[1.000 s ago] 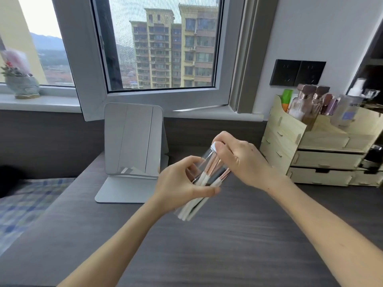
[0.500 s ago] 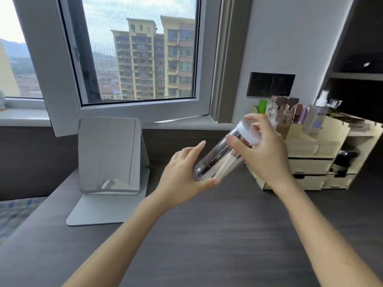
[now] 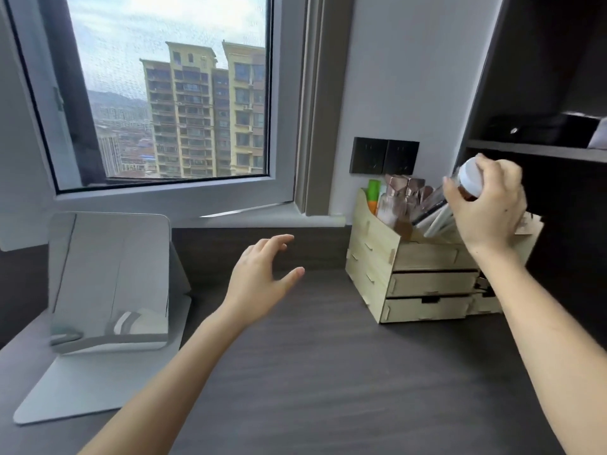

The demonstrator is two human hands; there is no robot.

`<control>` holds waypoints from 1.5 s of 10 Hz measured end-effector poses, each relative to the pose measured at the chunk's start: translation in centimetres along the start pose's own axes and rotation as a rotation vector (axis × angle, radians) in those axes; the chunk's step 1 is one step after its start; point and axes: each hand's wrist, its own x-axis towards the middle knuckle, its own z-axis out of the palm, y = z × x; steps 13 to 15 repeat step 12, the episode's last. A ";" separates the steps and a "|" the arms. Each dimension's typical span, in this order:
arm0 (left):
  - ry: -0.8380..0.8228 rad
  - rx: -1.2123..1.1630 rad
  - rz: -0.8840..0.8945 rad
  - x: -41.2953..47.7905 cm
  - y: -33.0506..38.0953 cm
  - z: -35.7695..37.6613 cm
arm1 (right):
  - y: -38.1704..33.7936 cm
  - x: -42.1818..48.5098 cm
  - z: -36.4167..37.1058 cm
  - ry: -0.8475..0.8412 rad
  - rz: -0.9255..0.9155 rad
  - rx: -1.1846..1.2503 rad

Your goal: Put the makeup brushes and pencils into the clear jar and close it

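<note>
My right hand (image 3: 489,205) grips the clear jar (image 3: 438,213) near its white lid (image 3: 470,178), which sits on the jar's top end. The jar is tilted, lid up and to the right, over the top of the wooden organizer (image 3: 423,257). White-handled makeup brushes and a dark pencil (image 3: 433,221) show through the jar's wall. My left hand (image 3: 259,277) hovers above the dark desk (image 3: 328,372) at centre, fingers spread, holding nothing.
A folding mirror on a white stand (image 3: 108,290) stands at the left. The organizer holds bottles (image 3: 394,201) and a green tube (image 3: 373,195) in its top and has drawers below. Dark shelves (image 3: 542,152) rise at the right, with a window and wall sockets (image 3: 384,156) behind.
My right hand has carried the closed jar up and to the right, over the organizer. My left hand has let go of the jar and stays open over the desk.
</note>
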 end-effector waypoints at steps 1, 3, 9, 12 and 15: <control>0.005 0.001 -0.006 0.2 -0.4 0.4 | 1.1 0.4 1.2 -0.056 0.034 -0.018; 0.006 0.014 -0.044 0.0 -1.3 0.6 | 1.0 2.7 1.5 -0.164 0.127 -0.084; 0.018 0.020 -0.087 0.3 -1.0 0.5 | 2.5 2.6 5.4 -0.571 0.141 -0.183; 0.078 -0.024 -0.049 0.2 0.2 -1.8 | -1.2 -0.3 3.0 -0.251 -0.023 -0.320; 0.078 -0.024 -0.049 0.2 0.2 -1.8 | -1.2 -0.3 3.0 -0.251 -0.023 -0.320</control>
